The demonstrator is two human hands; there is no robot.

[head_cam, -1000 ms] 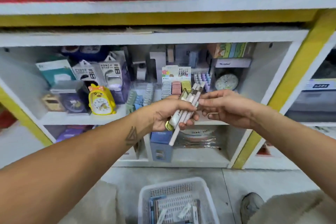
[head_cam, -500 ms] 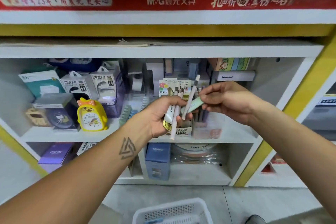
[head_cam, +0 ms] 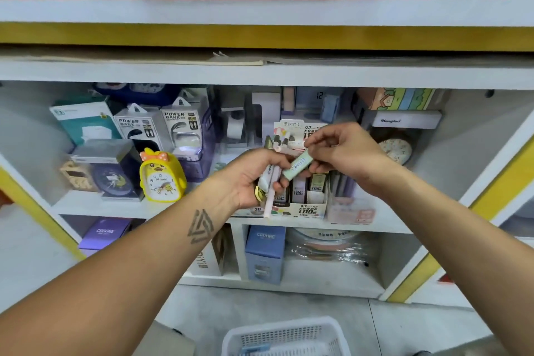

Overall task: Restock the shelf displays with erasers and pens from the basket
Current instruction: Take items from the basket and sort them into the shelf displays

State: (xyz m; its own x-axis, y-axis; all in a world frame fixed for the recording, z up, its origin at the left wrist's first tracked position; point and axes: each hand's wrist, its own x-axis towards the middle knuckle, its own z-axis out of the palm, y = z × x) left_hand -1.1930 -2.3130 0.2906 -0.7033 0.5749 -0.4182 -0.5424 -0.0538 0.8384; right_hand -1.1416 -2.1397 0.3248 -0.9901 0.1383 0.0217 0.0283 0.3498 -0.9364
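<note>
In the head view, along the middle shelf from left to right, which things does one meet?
Teal box → white power bank packages → yellow chick-shaped alarm clock → left hand holding pens → pale green eraser stick pinched by the right hand → round clock face at the back.

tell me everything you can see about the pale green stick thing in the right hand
The pale green stick is a slim, straight bar with squared ends, mint coloured, with small dark print along its side that is too blurred to read. It looks like a wrapped eraser or a capped pen; which one cannot be told. It lies tilted, upper end to the right. The right hand pinches that upper end; its lower end meets the left hand, which grips a bunch of pens. It is held in front of the shelf's display box.
</note>
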